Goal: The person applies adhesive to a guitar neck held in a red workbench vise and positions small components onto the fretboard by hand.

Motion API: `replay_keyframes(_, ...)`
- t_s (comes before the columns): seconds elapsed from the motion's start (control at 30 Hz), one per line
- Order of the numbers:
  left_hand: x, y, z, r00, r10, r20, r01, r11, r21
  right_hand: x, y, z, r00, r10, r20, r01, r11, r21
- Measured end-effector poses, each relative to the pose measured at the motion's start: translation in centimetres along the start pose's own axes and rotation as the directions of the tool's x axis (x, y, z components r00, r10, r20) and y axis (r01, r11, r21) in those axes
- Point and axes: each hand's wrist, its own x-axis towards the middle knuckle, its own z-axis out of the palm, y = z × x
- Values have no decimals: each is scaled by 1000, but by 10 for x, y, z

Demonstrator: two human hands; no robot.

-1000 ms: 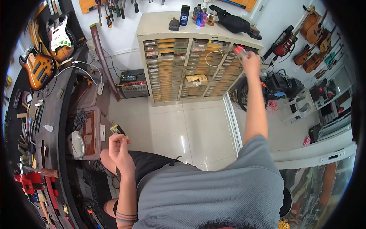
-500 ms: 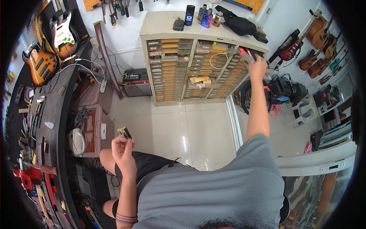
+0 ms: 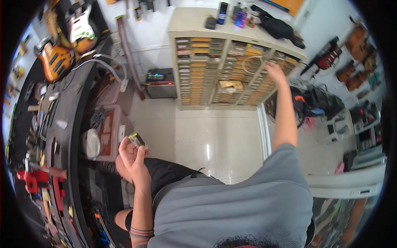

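Note:
My left hand (image 3: 135,159) is raised in front of my lap, its thumb and fingers closed on a small flat packet (image 3: 137,139) with yellow edges and a dark middle. What the packet contains is too small to make out. Stretched far out, my right hand (image 3: 276,72) is at the upper right drawers of a beige cabinet (image 3: 178,66). Its fingertips are against or close to the drawer fronts (image 3: 259,78); blur hides whether they grip anything. A white cable loop (image 3: 244,65) hangs just left of that hand.
A dark workbench (image 3: 68,124) crowded with tools runs along my left, with electric guitars (image 3: 56,62) at its far end. Storage boxes (image 3: 118,124) stand beside it. A small amplifier (image 3: 161,89) is left of the cabinet. Several guitars (image 3: 326,60) hang at the right.
The upper right drawer with red-ended things, pulled out before, now appears pushed in. My right hand has moved lower along the drawer fronts. My left hand has turned, showing more of the packet.

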Motion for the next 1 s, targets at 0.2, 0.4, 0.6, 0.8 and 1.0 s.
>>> replay_keyframes(0.2, 5, 43, -45, 960, -33, -276, 8, 996, -91, -231, -330, 121, 620, -697, 360, 385, 670, 634)
replay_keyframes(0.4, -35, 96, -131, 926, 28, -377, -94, 983, -157, -356, -433, 177, -438, -858, 269, 234, 180, 955)
replay_keyframes(0.6, -133, 124, -209, 736, 113, -668, -234, 968, -94, -424, -501, 246, -713, -701, 19, -113, 142, 983)
replay_keyframes(0.8, -229, 108, -293, 420, 203, -884, -293, 953, 80, -526, -542, 422, -402, -873, 277, 315, 152, 937)
replay_keyframes(1.0, -257, 140, -316, 318, 197, -928, -308, 946, 95, -596, -587, 592, -297, -954, 45, 802, -223, 553)
